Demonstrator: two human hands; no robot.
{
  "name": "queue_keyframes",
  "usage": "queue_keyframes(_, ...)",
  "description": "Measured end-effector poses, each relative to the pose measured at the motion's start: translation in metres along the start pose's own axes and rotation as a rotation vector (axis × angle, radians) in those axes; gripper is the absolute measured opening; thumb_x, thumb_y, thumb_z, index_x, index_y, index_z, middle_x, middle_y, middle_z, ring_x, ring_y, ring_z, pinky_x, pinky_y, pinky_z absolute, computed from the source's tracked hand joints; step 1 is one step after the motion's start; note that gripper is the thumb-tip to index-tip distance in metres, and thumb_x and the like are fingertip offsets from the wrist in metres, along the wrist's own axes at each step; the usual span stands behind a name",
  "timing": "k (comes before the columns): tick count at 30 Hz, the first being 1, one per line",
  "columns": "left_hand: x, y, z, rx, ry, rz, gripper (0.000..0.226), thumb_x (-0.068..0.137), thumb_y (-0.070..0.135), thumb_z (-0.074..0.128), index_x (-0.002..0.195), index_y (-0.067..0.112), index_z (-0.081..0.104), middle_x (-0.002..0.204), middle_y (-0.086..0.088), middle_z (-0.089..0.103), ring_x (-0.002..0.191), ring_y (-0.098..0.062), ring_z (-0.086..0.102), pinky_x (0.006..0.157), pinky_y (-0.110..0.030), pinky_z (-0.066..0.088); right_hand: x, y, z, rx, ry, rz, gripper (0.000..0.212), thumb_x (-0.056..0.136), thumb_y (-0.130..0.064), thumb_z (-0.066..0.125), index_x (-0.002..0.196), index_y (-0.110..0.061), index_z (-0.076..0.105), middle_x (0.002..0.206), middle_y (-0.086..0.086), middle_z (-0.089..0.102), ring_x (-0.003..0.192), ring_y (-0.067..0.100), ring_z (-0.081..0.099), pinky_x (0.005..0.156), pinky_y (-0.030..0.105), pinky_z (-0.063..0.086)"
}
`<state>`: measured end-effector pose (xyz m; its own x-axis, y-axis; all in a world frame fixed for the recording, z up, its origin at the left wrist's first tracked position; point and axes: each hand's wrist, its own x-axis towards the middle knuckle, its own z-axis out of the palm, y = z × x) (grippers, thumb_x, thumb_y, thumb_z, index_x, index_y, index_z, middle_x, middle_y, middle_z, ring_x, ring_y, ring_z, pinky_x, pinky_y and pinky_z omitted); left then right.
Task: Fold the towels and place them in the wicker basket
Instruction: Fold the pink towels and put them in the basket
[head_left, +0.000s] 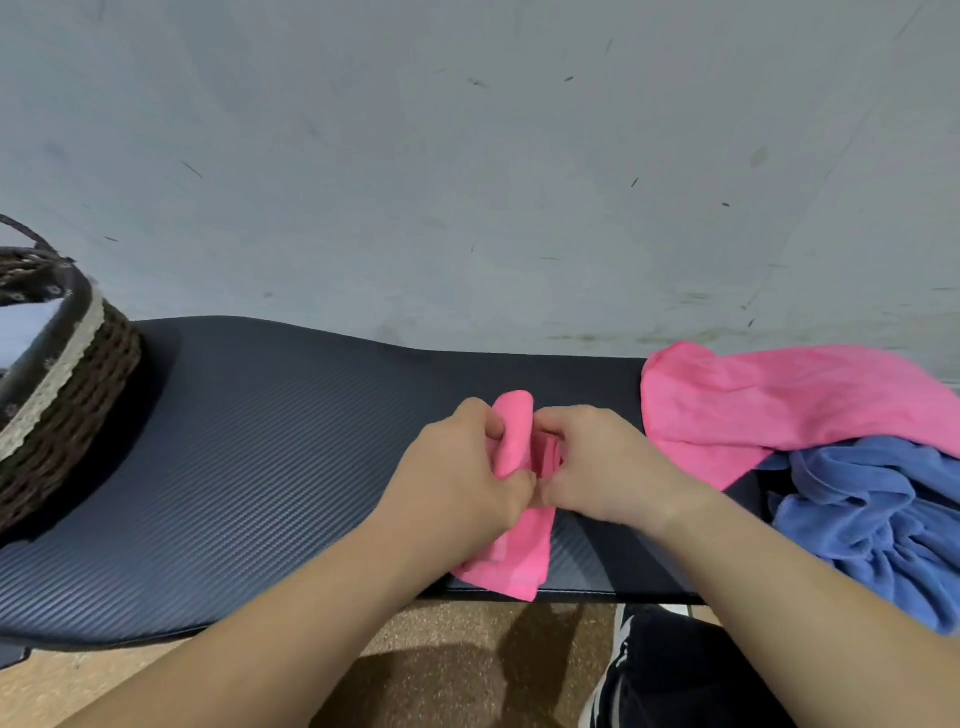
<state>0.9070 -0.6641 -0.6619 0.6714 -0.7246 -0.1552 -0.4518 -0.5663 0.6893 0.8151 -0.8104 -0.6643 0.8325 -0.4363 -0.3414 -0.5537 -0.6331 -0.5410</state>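
wicker basket (78, 384) at 9 o'clock on worktop (234, 467) | left hand (462, 467) and right hand (597, 462) both pinch pink towel (511, 551) at centre (mid-fold) | next likely: finish fold, carry towel left | loose towels (779, 400) at 3 o'clock

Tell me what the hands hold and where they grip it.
The left hand and right hand both grip the small pink towel around its bunched upper part.

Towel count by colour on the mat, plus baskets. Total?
Pink towels: 2, the gripped pink towel held by left hand and right hand, and the loose pink towel
Blue towel: 1 visible, crumpled
Wicker basket: 1
Total: 4
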Motion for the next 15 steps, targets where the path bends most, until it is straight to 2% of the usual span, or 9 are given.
queue_keyframes(2,-0.002,0.006,0.008,0.083,-0.044,0.032,0.040,0.085,0.042,0.076,0.112,0.024,0.053,0.080,0.010,0.058,0.072,-0.007,0.059,0.055,-0.021,0.040,-0.001,0.009,-0.005,0.175,-0.096,0.043,0.025,0.067,-0.016,0.082,0.085,-0.027,0.068,0.057,-0.019,0.059,0.053,0.001,0.051,0.055,0.022,0.042)
queue_keyframes(3,-0.003,0.008,0.013,0.125,-0.068,0.041,0.041,0.087,0.042,0.073,0.116,0.024,0.051,0.082,0.008,0.059,0.075,-0.012,0.060,0.058,-0.025,0.043,-0.002,0.013,-0.006,0.260,-0.122,0.078,0.029,0.071,-0.006,0.081,0.092,-0.024,0.071,0.054,-0.015,0.060,0.051,0.002,0.052,0.055,0.022,0.044)
queue_keyframes(5,-0.007,0.011,0.024,0.213,-0.113,0.053,0.039,0.090,0.041,0.067,0.120,0.023,0.048,0.090,0.003,0.061,0.084,-0.022,0.061,0.067,-0.034,0.049,0.000,0.017,-0.007,0.377,-0.136,0.145,0.037,0.075,0.006,0.075,0.105,-0.016,0.072,0.057,-0.003,0.066,0.057,0.014,0.064,0.059,0.032,0.055)
queue_keyframes(8,-0.012,0.014,0.033,0.199,-0.130,0.075,0.032,0.091,0.033,0.062,0.118,0.021,0.049,0.088,0.003,0.058,0.082,-0.023,0.059,0.065,-0.034,0.043,0.001,0.017,-0.006,0.554,-0.170,0.218,0.043,0.078,0.017,0.064,0.110,-0.011,0.071,0.078,0.020,0.075,0.079,0.033,0.078,0.079,0.044,0.065)
queue_keyframes(9,-0.012,0.014,0.034,0.183,-0.131,0.069,0.031,0.092,0.031,0.061,0.119,0.020,0.050,0.086,0.002,0.059,0.082,-0.023,0.059,0.065,-0.034,0.043,0.001,0.016,-0.005,0.589,-0.169,0.230,0.044,0.078,0.019,0.060,0.110,-0.010,0.071,0.082,0.022,0.076,0.083,0.036,0.078,0.080,0.047,0.065)
queue_keyframes(11,-0.011,0.014,0.034,0.134,-0.147,0.039,0.027,0.094,0.032,0.058,0.118,0.021,0.053,0.083,0.002,0.061,0.081,-0.022,0.060,0.066,-0.034,0.045,0.003,0.014,-0.005,0.613,-0.154,0.263,0.042,0.082,0.016,0.052,0.108,-0.011,0.070,0.082,0.020,0.077,0.079,0.033,0.079,0.078,0.047,0.066)
queue_keyframes(13,-0.013,0.016,0.034,0.077,-0.180,0.009,0.004,0.100,0.028,0.052,0.103,0.030,0.051,0.085,0.002,0.059,0.077,-0.019,0.056,0.068,-0.031,0.041,0.004,0.011,-0.007,0.611,-0.130,0.288,0.034,0.088,0.006,0.049,0.107,-0.013,0.070,0.078,0.016,0.078,0.071,0.029,0.078,0.075,0.044,0.066)
queue_keyframes(14,-0.017,0.019,0.034,0.064,-0.184,0.010,0.010,0.101,0.024,0.050,0.096,0.032,0.048,0.089,0.001,0.057,0.077,-0.018,0.052,0.070,-0.031,0.041,0.005,0.011,-0.008,0.614,-0.119,0.295,0.027,0.090,-0.001,0.051,0.105,-0.012,0.071,0.074,0.014,0.077,0.069,0.028,0.077,0.074,0.044,0.066)
queue_keyframes(15,-0.020,0.020,0.035,0.062,-0.176,0.030,0.009,0.100,0.019,0.050,0.098,0.028,0.051,0.096,-0.002,0.057,0.081,-0.017,0.050,0.074,-0.032,0.042,0.005,0.010,-0.009,0.625,-0.114,0.302,0.022,0.092,-0.008,0.053,0.103,-0.011,0.072,0.071,0.012,0.075,0.068,0.028,0.077,0.074,0.045,0.066)
